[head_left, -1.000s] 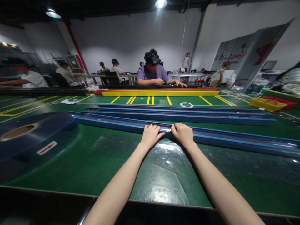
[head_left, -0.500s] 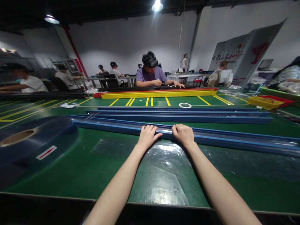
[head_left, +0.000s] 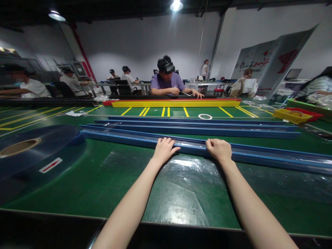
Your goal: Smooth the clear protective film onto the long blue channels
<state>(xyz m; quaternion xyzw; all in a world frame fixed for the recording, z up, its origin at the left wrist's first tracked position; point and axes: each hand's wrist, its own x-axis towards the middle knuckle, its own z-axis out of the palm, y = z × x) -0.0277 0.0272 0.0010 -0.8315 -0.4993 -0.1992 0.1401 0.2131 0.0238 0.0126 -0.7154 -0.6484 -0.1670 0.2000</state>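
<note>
A long blue plastic channel (head_left: 192,149) lies crosswise in front of me, with a glossy clear strip along its trough. My left hand (head_left: 164,150) grips it near the middle, fingers over the near wall and thumb out to the right. Further right, my right hand (head_left: 220,150) is closed at the same channel, its fingertips curled into the trough. What lies under those fingers is hidden. Between my forearms, a clear plastic sheet (head_left: 178,193) rests flat on the green table (head_left: 111,193).
A large roll of clear film (head_left: 62,143) lies at the left. More blue channels (head_left: 207,130) are behind mine. Beyond are a white ring (head_left: 205,117), a yellow channel (head_left: 176,103) and a yellow tray (head_left: 292,116). A co-worker (head_left: 166,81) sits opposite, hands on a dark strip.
My right hand has slid to the right along the blue channel, widening the gap between my hands. My left hand has stayed in place.
</note>
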